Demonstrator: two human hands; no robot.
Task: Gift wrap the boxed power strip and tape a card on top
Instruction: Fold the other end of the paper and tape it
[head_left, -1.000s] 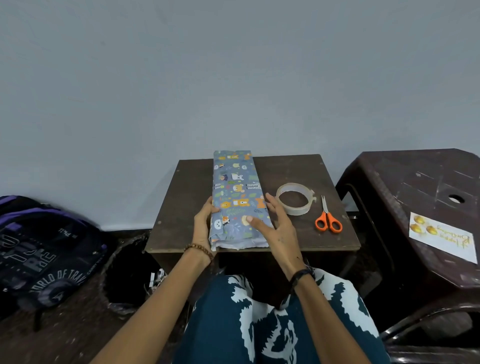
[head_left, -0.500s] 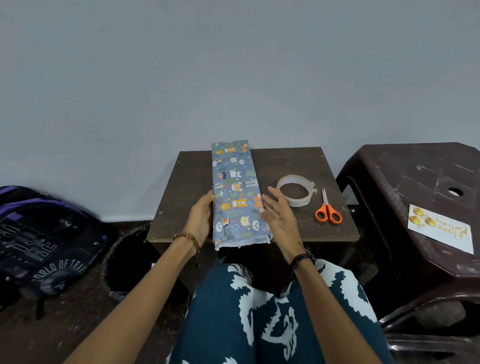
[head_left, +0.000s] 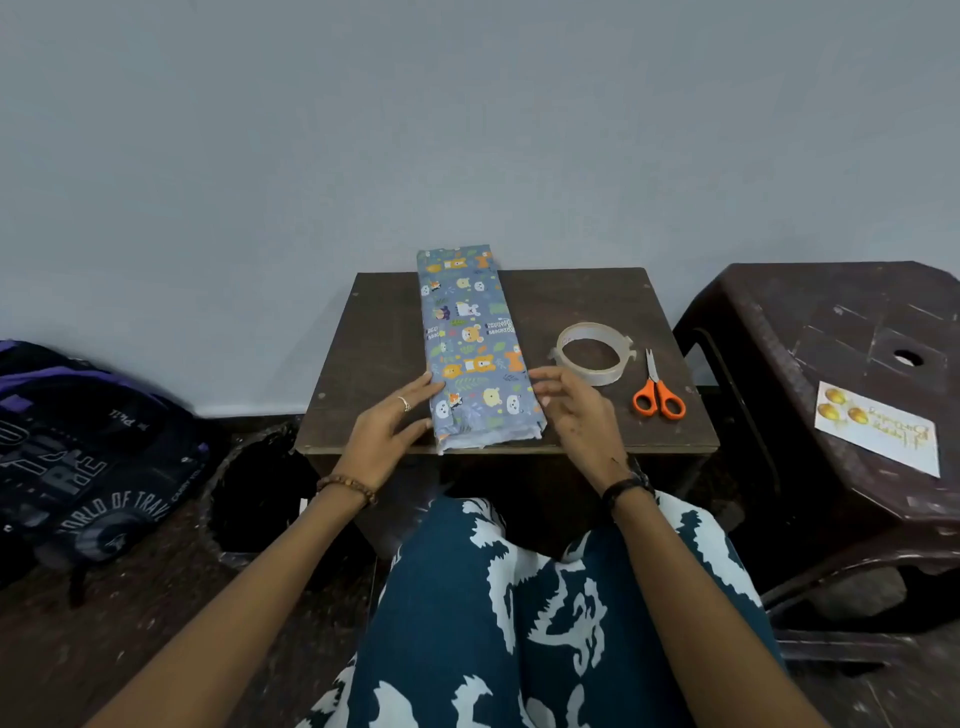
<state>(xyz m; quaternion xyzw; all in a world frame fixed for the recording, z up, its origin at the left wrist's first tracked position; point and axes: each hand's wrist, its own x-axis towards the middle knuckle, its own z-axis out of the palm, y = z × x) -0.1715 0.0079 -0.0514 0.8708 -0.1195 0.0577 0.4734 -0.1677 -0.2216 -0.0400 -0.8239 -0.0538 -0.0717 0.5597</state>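
The long box wrapped in blue animal-print paper (head_left: 470, 343) lies lengthwise on the small dark wooden table (head_left: 571, 301), its near end at the front edge. My left hand (head_left: 387, 423) rests against the box's left side with straight fingers. My right hand (head_left: 574, 410) is just right of the box, fingers loosely bent, fingertips at its right edge and holding nothing. A clear tape roll (head_left: 592, 353) and orange-handled scissors (head_left: 657, 395) lie on the table to the right. The white card with gold balloons (head_left: 878, 434) lies on the brown plastic stool (head_left: 810, 332) at the right.
A dark backpack (head_left: 83, 457) sits on the floor at the left. A black bin (head_left: 260, 488) stands beside the table's left front corner. My patterned teal-and-white lap is right below the table edge. A grey wall is close behind the table.
My right hand slid off the top of the wrapped box to its right side. My left hand shifted along the left side. The box lies in the same place.
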